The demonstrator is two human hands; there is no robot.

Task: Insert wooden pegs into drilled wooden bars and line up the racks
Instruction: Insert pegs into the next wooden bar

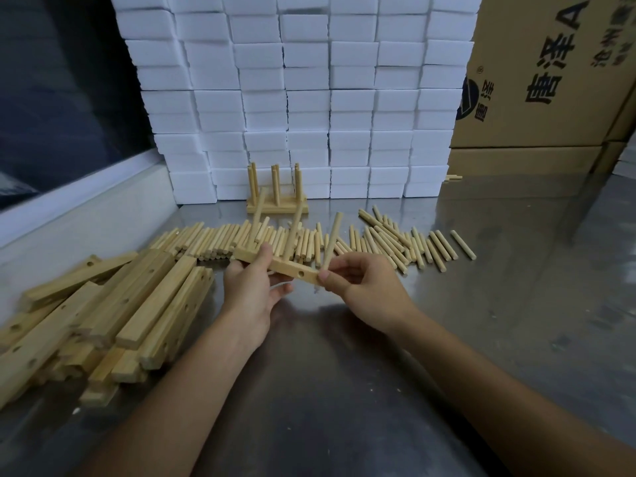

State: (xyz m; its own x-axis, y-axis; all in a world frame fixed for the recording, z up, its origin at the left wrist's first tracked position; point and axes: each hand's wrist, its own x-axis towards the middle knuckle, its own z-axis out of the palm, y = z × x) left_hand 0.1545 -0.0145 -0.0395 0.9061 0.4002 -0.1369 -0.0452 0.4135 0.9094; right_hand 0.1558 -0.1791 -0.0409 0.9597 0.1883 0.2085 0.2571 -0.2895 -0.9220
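A drilled bar (285,266) is gripped by the left hand (253,287); a peg (333,241) is pinched between the right hand's (361,287) fingers (325,274) above the desk (481,304).

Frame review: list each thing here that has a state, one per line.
Held bar: two pegs in, one hole empty.
Third peg: at the bar's end, not yet seated.
Left hand: grips the bar.
Right hand: pinches the third peg.
Finished racks: upright, lined up.
Loose pegs: lying flat.
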